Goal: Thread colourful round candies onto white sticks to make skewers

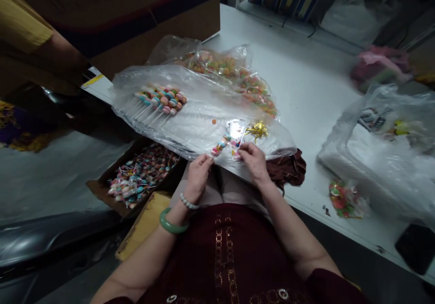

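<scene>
My left hand (199, 173) pinches the lower end of a colourful candy stick (220, 146) above the table's front edge. To its right, my right hand (254, 161) has its fingers closed on the edge of a small clear printed wrapper (235, 152). The candy's upper end touches or overlaps the wrapper. Gold twist ties (257, 130) lie just beyond my right hand on a plastic sheet (200, 107). A single orange candy piece (214, 122) rests on the sheet. Several candy sticks (163, 99) lie together at its left, their white sticks pointing toward the lower left.
Behind the sheet lies a bag of ring-shaped candies (220, 64). A box of wrapped candies (139, 177) stands below left. Brown cloth (288, 168) is by my right wrist; a plastic-lined bin (380, 145) is at right. A person's arm (61, 52) shows upper left.
</scene>
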`<state>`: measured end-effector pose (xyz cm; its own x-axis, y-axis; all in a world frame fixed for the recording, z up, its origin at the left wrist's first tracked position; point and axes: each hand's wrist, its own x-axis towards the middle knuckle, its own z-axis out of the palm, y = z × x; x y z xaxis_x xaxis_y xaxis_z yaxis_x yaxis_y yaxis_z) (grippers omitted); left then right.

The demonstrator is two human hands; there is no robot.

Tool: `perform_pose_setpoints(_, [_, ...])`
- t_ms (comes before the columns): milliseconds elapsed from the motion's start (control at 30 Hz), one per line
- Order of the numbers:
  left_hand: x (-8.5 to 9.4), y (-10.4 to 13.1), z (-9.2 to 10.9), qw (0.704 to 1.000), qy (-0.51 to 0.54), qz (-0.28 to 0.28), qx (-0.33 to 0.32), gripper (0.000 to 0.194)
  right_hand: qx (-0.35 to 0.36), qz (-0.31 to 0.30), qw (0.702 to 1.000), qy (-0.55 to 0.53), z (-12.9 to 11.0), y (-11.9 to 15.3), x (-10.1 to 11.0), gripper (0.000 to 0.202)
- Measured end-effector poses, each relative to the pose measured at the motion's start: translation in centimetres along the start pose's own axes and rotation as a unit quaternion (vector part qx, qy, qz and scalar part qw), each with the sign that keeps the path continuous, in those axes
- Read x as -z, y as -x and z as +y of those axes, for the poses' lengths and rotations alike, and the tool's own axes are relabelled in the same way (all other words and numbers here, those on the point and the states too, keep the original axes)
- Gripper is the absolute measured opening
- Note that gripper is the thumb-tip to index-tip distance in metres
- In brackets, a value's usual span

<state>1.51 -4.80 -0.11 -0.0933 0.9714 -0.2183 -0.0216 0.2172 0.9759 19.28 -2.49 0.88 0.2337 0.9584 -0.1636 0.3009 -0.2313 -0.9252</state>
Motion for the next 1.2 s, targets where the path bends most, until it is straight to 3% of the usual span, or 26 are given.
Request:
perform_pose_setpoints(67, [0.4, -0.7, 0.1, 0.993, 0.079, 0.003, 0.085, 0.025, 0.032, 0.072, 0.971, 0.224, 0.0, -2.3, 1.5, 0.017])
perform_pose_setpoints(133, [0.4, -1.0, 0.3, 0.983, 0.119, 0.002, 0.137, 0.026, 0.006, 0.107, 0.925, 0.365, -0.1, -4.4, 2.4, 0.025])
perform_pose_setpoints(233, [0.1, -1.0, 0.5, 0.977, 0.144, 0.008, 0.154, 0.027, -0.034, 0.103, 0.888, 0.448, 0.3, -6.4, 2.6, 0.031])
perform_pose_setpoints(367, [0.3, -1.1, 0.3, 0.979, 0.147, 0.029, 0.14, 0.03, -0.011, 0.098, 0.879, 0.466, 1.3, -6.0, 2.8, 0.033])
perform_pose_setpoints(433, [0.6, -1.2, 0.0, 0.982, 0.143, 0.03, 0.117, 0.031, 0.023, 0.109, 0.886, 0.45, 1.7, -5.2, 3.2, 0.03])
perform_pose_setpoints(500, [0.9, -1.2, -0.2, 0.986, 0.136, 0.017, 0.1, 0.033, 0.057, 0.105, 0.919, 0.375, 2.0, -4.4, 3.8, 0.025])
perform_pose_setpoints(567, [1.0, -1.2, -0.1, 0.986, 0.135, -0.002, 0.097, 0.034, 0.072, 0.079, 0.967, 0.23, 2.0, -3.7, 4.2, 0.02])
perform_pose_setpoints(633, [0.8, -1.1, 0.1, 0.984, 0.138, -0.019, 0.11, 0.032, 0.062, 0.047, 0.994, 0.071, 1.6, -3.1, 4.2, 0.018])
perform_pose_setpoints(700, [0.5, -1.0, 0.4, 0.982, 0.137, -0.018, 0.126, 0.028, 0.036, 0.021, 0.998, -0.043, 1.0, -2.2, 3.7, 0.016])
perform_pose_setpoints(800, [-0.4, -0.6, 0.7, 0.982, 0.127, -0.001, 0.141, 0.025, 0.026, -0.038, 0.991, -0.129, -0.3, -0.1, 1.6, 0.01])
perform_pose_setpoints(933, [-1.2, 0.0, 1.1, 0.982, 0.128, -0.032, 0.138, 0.026, 0.06, -0.13, 0.982, -0.123, -1.4, 2.6, -1.7, 0.011])
perform_pose_setpoints(1100, [-1.1, 0.3, 1.0, 0.972, 0.131, -0.137, 0.137, 0.03, 0.091, -0.098, 0.99, -0.043, -0.3, 2.9, -2.9, 0.013])
perform_pose_setpoints(1200, [-0.9, 0.3, 0.6, 0.965, 0.148, -0.158, 0.147, 0.037, 0.119, -0.069, 0.99, 0.034, 0.2, 2.7, -2.5, 0.016])
